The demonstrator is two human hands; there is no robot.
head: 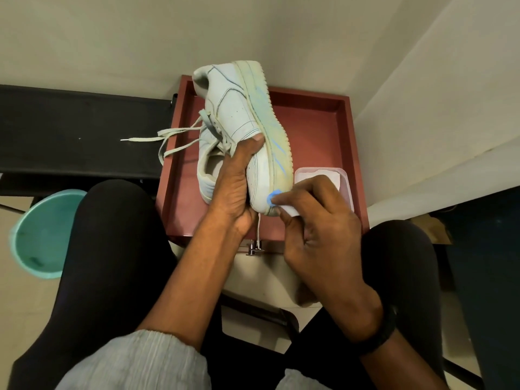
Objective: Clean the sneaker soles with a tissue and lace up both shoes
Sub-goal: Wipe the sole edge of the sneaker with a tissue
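A white sneaker [236, 108] is held on its side above the red tray [318, 130], its yellowed sole with blue marks turned to the right. My left hand [239, 175] grips the sneaker around its toe end, thumb on the upper. My right hand [315, 218] pinches a white tissue [287, 208] and presses it against the sole's edge at the toe. A second white sneaker [209, 167] lies in the tray behind my left hand, partly hidden. Loose laces [168, 136] trail off to the left.
A white tissue box [342, 181] sits in the tray's right side. A teal bucket [42, 235] stands on the floor at left. A black bench [70, 130] runs left of the tray. My knees flank the stool below.
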